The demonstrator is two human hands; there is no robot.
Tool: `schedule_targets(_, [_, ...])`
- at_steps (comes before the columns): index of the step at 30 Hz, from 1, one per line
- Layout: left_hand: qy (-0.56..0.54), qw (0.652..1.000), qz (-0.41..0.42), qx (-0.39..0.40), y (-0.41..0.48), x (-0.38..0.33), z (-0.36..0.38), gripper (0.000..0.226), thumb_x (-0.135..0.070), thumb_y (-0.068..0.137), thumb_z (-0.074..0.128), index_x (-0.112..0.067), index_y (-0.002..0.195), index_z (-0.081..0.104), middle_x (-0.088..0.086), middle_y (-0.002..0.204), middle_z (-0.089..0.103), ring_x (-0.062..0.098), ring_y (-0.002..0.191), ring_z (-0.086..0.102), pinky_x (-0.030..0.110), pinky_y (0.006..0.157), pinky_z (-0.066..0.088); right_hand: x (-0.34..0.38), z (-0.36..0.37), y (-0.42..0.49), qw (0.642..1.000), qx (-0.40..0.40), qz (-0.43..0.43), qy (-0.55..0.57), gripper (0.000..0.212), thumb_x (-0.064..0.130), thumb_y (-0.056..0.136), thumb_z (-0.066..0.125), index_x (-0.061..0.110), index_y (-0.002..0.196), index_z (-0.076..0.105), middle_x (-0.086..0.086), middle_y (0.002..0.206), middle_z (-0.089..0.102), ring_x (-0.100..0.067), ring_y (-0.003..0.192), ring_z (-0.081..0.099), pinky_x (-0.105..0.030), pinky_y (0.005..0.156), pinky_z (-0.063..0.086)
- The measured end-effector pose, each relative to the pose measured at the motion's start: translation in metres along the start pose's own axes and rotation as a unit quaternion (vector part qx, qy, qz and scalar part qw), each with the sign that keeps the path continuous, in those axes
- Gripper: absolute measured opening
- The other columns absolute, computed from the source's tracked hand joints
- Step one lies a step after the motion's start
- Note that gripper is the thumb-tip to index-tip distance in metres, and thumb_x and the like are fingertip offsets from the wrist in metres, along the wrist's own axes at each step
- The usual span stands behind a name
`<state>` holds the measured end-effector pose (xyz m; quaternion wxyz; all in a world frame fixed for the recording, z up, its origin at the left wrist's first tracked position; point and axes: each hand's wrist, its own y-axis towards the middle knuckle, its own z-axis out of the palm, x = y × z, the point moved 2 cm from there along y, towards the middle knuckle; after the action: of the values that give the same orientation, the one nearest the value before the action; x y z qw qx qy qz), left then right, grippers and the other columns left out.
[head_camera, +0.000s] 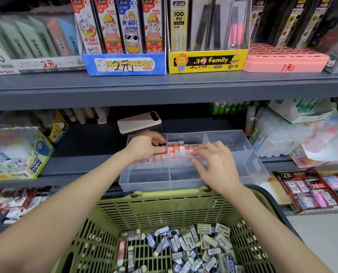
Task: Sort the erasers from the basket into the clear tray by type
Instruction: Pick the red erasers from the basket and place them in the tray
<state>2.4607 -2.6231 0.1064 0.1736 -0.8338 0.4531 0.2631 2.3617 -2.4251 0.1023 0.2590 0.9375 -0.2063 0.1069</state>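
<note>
Only a start has been made, by the look of it: one row of red erasers [181,148] stands in a middle compartment of the clear tray [193,182] at centre frame, the other compartments bare. The green basket [164,209] at the bottom holds a big heap of loose erasers [193,247]. Both hands are at the row: the left hand [144,146] pinches its left end, the right hand [213,160] rests spread-fingered at its right end, gripping nothing I can see.

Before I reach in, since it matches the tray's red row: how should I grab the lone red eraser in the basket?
Pinch the red eraser across its long sides, coming from above: it lies flat on the basket floor, apart from the pile.
</note>
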Motion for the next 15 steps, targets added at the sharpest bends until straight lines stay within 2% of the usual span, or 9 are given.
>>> schedule_targets(2, [-0.017, 0.999, 0.002, -0.05, -0.012, -0.002, -0.007, 0.024, -0.02, 0.084, 0.071, -0.012, 0.106, 0.069, 0.003, 0.109, 0.069, 0.014, 0.097, 0.063, 0.026, 0.085, 0.049, 0.005, -0.006, -0.002, 1.0, -0.01, -0.004, 0.021, 0.014, 0.018, 0.084, 0.065, 0.013, 0.095, 0.073, -0.001, 0.097, 0.068, -0.027, 0.093, 0.056, -0.039, 0.08, 0.044])
schedule_targets(3, [-0.018, 0.996, 0.01, -0.086, -0.021, -0.002, -0.012, 0.021, -0.018, 0.085, 0.069, -0.012, 0.105, 0.07, 0.003, 0.108, 0.07, 0.015, 0.099, 0.064, 0.024, 0.088, 0.047, 0.008, -0.01, -0.005, 0.999, -0.026, -0.011, 0.033, 0.013, 0.016, 0.085, 0.066, 0.012, 0.095, 0.073, -0.002, 0.097, 0.068, -0.027, 0.094, 0.056, -0.039, 0.08, 0.044])
schedule_targets(5, [-0.02, 0.984, 0.035, -0.173, -0.047, -0.002, -0.022, 0.015, -0.013, 0.086, 0.066, -0.011, 0.099, 0.072, 0.002, 0.102, 0.071, 0.016, 0.097, 0.064, 0.02, 0.088, 0.043, 0.019, -0.018, -0.019, 0.995, -0.065, -0.035, 0.068, 0.013, 0.015, 0.085, 0.064, 0.009, 0.093, 0.072, -0.004, 0.094, 0.068, -0.026, 0.091, 0.057, -0.037, 0.08, 0.044])
schedule_targets(8, [0.006, 0.96, 0.073, -0.269, -0.102, 0.006, -0.031, 0.011, -0.011, 0.086, 0.064, -0.011, 0.093, 0.072, -0.003, 0.094, 0.068, 0.015, 0.093, 0.061, 0.025, 0.086, 0.042, 0.039, -0.02, -0.055, 0.986, -0.076, -0.086, 0.122, 0.021, 0.023, 0.089, 0.056, 0.007, 0.089, 0.071, -0.003, 0.088, 0.068, -0.019, 0.086, 0.059, -0.028, 0.078, 0.043])
schedule_targets(11, [0.044, 0.947, 0.056, -0.312, -0.16, 0.024, -0.03, 0.01, -0.011, 0.088, 0.062, -0.009, 0.092, 0.071, 0.0, 0.093, 0.069, 0.017, 0.092, 0.059, 0.026, 0.083, 0.04, 0.057, 0.002, -0.099, 0.982, 0.035, -0.091, 0.164, 0.025, 0.028, 0.09, 0.055, 0.009, 0.089, 0.072, -0.001, 0.083, 0.069, -0.014, 0.081, 0.06, -0.024, 0.078, 0.044])
schedule_targets(13, [0.052, 0.945, 0.031, -0.321, -0.193, 0.039, -0.027, 0.01, -0.012, 0.087, 0.062, -0.008, 0.09, 0.071, 0.001, 0.091, 0.069, 0.019, 0.091, 0.06, 0.029, 0.082, 0.041, 0.069, 0.03, -0.126, 0.967, 0.167, -0.073, 0.179, 0.022, 0.029, 0.089, 0.06, 0.01, 0.091, 0.072, 0.0, 0.085, 0.07, -0.015, 0.081, 0.062, -0.024, 0.078, 0.044])
schedule_targets(15, [0.017, 0.95, -0.002, -0.311, -0.22, 0.053, -0.021, 0.008, -0.01, 0.087, 0.064, -0.012, 0.09, 0.071, -0.006, 0.089, 0.066, 0.014, 0.089, 0.06, 0.026, 0.083, 0.042, 0.086, 0.066, -0.147, 0.93, 0.317, -0.037, 0.184, 0.023, 0.03, 0.091, 0.059, 0.012, 0.099, 0.071, 0.0, 0.095, 0.071, -0.007, 0.084, 0.062, -0.016, 0.08, 0.044])
